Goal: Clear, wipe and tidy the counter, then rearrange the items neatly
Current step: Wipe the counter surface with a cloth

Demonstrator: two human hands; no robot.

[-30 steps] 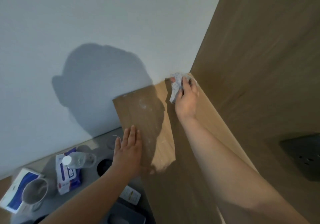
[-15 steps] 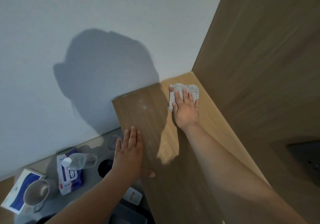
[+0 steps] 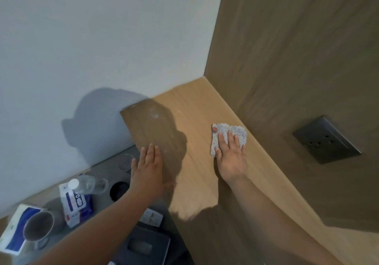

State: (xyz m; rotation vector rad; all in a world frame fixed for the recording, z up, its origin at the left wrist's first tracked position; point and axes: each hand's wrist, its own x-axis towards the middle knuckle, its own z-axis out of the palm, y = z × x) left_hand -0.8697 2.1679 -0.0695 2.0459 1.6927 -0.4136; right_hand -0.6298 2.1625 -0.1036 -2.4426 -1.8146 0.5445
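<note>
Since the earlier head-view frames, the cloth (image 3: 229, 133) is drawn nearer, away from the far corner, along the wooden counter (image 3: 194, 111) beside the right-hand wall panel. It is pressed flat under the right hand (image 3: 230, 156), whose fingers are laid straight over it. The left hand (image 3: 147, 170) is kept spread flat, palm down, at the counter's left edge, with nothing held. White dusty smudges (image 3: 153, 113) are seen at the far left of the counter, not yet reached. For a good wipe, even pressure is best kept and overlapping strokes carried leftwards across those smudges. On the lower grey surface at left, a bottle (image 3: 86, 184), a wipes pack (image 3: 74, 205), a tissue box (image 3: 12, 236) and a metal cup (image 3: 38, 229) are set aside.
</note>
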